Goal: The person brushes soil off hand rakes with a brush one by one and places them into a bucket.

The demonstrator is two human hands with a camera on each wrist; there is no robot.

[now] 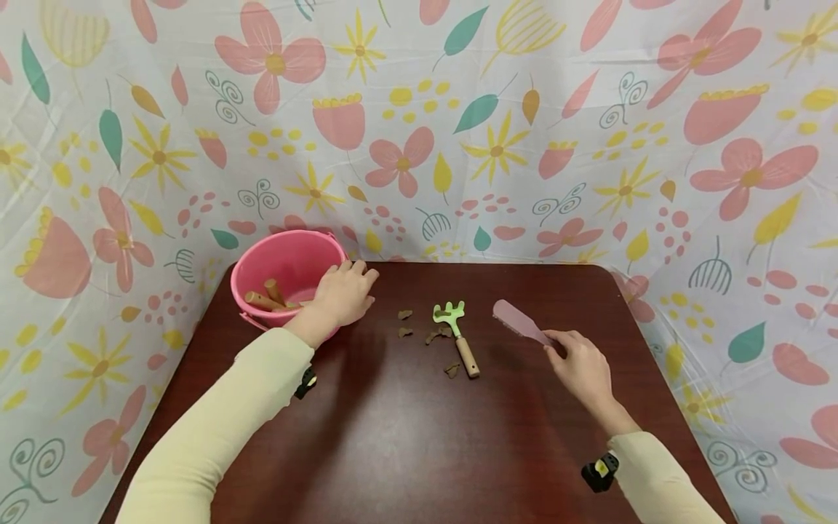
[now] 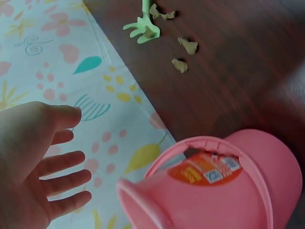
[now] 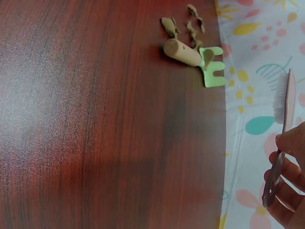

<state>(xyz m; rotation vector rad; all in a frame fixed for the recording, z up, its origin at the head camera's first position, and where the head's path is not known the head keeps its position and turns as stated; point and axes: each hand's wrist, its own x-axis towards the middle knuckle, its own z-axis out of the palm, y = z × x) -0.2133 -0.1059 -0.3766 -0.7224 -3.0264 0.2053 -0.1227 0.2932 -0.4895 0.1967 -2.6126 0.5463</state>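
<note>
Right hand [image 1: 583,364] pinches a pink bristle brush [image 1: 520,320] at right; left hand [image 1: 340,295], fingers loosely apart, empty, hangs beside the far-left bucket [image 1: 337,252]. Low, light strokes should suit the brown scraps [image 1: 405,332] around the hand rake [image 1: 467,356].

My sleeves [image 1: 216,429] are plain, pale cream. My brush [image 1: 519,319] is dusty pink with white bristles [image 3: 280,99]. I see a light green rake [image 1: 453,322] with a tan handle [image 1: 467,356], brown leaf scraps [image 2: 189,46], and a pink bucket [image 2: 279,167] bearing an orange-red label [image 2: 200,172] with yellow print. My desk [image 1: 393,451] is dark reddish brown, streaked with grain; the white cloth [image 1: 419,94] carries pink and yellow flowers and teal leaves.
</note>
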